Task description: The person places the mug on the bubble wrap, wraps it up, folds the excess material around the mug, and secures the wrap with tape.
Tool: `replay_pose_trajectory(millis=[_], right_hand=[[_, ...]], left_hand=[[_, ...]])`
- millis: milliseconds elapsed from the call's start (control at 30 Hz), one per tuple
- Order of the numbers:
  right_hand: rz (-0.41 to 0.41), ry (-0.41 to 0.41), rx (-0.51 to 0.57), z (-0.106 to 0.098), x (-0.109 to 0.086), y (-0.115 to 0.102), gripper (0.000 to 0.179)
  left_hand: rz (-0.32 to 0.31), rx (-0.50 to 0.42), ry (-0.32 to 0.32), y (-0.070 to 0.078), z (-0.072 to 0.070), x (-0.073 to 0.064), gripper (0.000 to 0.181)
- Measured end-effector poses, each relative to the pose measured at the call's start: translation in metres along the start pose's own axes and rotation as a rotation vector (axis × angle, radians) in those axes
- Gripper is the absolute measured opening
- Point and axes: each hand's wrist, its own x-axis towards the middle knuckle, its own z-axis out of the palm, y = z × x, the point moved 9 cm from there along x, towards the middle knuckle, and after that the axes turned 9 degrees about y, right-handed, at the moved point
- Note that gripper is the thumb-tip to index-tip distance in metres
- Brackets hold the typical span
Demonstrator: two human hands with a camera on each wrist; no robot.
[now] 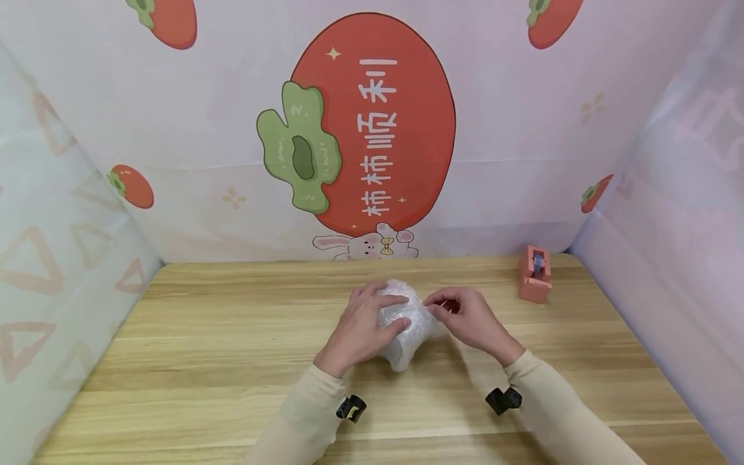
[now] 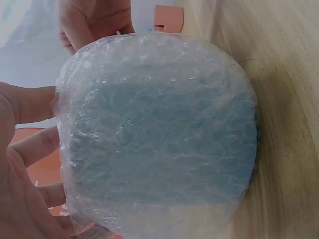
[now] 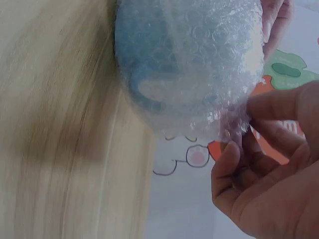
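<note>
A bundle of bubble wrap (image 1: 401, 323) rests on the wooden table, and a light blue thing shows blurrily through its layers (image 2: 164, 134). Seen from the right wrist, the blue thing has a curved lower edge around a paler oval; its kind is hidden by the wrap. My left hand (image 1: 366, 320) holds the bundle from its left and top, thumb and fingers spread around it. On the other side my right hand (image 1: 467, 316) pinches the bubble wrap's edge between thumb and fingers (image 3: 229, 164).
An orange-pink tape dispenser (image 1: 535, 274) with a roll of tape stands at the table's back right. Behind the wooden table (image 1: 221, 361) hangs a printed cloth backdrop (image 1: 494, 161) with persimmons and a rabbit. More cloth closes off the left and right sides.
</note>
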Motion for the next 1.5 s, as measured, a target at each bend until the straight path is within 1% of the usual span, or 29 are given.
replay_pose_trajectory(millis=[133,200,267,333,400,500,533,600,633,667,733,833,933,1033,1133,1200,1300,1367,1500], right_hand=[[-0.047,-0.046,-0.017,-0.003,-0.005,-0.001,0.011],[-0.043,-0.052,-0.022,-0.007,-0.007,0.002,0.012],[-0.007,-0.023,-0.037,-0.016,-0.009,0.01,0.014],[0.071,0.046,-0.057,-0.032,-0.009,0.025,0.016],[0.161,0.145,-0.088,-0.054,-0.01,0.045,0.02],[0.279,0.326,-0.181,-0.093,-0.013,0.074,0.029],[0.308,0.382,-0.227,-0.106,-0.014,0.083,0.033],[0.365,0.456,-0.312,-0.129,-0.016,0.098,0.038],[0.388,0.462,-0.353,-0.137,-0.016,0.105,0.04],[0.415,0.447,-0.385,-0.143,-0.016,0.112,0.042],[0.461,0.394,-0.448,-0.151,-0.015,0.123,0.047],[0.507,0.302,-0.481,-0.155,-0.013,0.133,0.053],[0.543,0.282,-0.488,-0.159,-0.012,0.137,0.054],[0.562,0.275,-0.481,-0.16,-0.011,0.14,0.052],[0.549,0.271,-0.424,-0.159,-0.01,0.145,0.046],[0.572,0.282,-0.368,-0.158,-0.01,0.15,0.043],[0.615,0.31,-0.318,-0.159,-0.011,0.156,0.044],[0.647,0.327,-0.322,-0.159,-0.01,0.157,0.043],[0.639,0.361,-0.341,-0.161,-0.008,0.155,0.039]], left_hand=[[-0.016,-0.008,0.026,-0.002,-0.001,0.001,0.035],[-0.016,-0.013,0.042,-0.002,-0.001,0.001,0.033],[-0.011,-0.017,0.06,-0.003,-0.002,0.001,0.032],[-0.009,-0.022,0.077,-0.003,-0.002,0.001,0.031],[-0.005,-0.02,0.093,-0.002,-0.002,0.001,0.03],[-0.014,-0.017,0.103,-0.002,-0.002,0.0,0.031],[-0.015,-0.012,0.104,-0.002,-0.002,0.0,0.031],[-0.018,-0.005,0.103,-0.002,-0.002,0.0,0.031],[-0.023,-0.005,0.102,-0.002,-0.002,-0.001,0.031],[-0.026,-0.004,0.1,-0.002,-0.002,-0.001,0.031],[-0.028,-0.004,0.098,-0.003,-0.002,-0.001,0.031],[-0.017,-0.005,0.1,-0.002,-0.002,-0.002,0.031],[0.001,-0.005,0.108,-0.001,-0.003,-0.002,0.031],[0.007,-0.007,0.113,-0.001,-0.003,-0.002,0.031],[0.008,-0.009,0.112,-0.001,-0.003,-0.002,0.031],[0.011,-0.01,0.112,-0.001,-0.003,-0.002,0.031],[0.012,-0.011,0.111,-0.001,-0.003,-0.002,0.031],[0.01,-0.006,0.111,-0.002,-0.002,-0.002,0.031],[0.001,0.0,0.108,-0.004,-0.002,-0.002,0.031]])
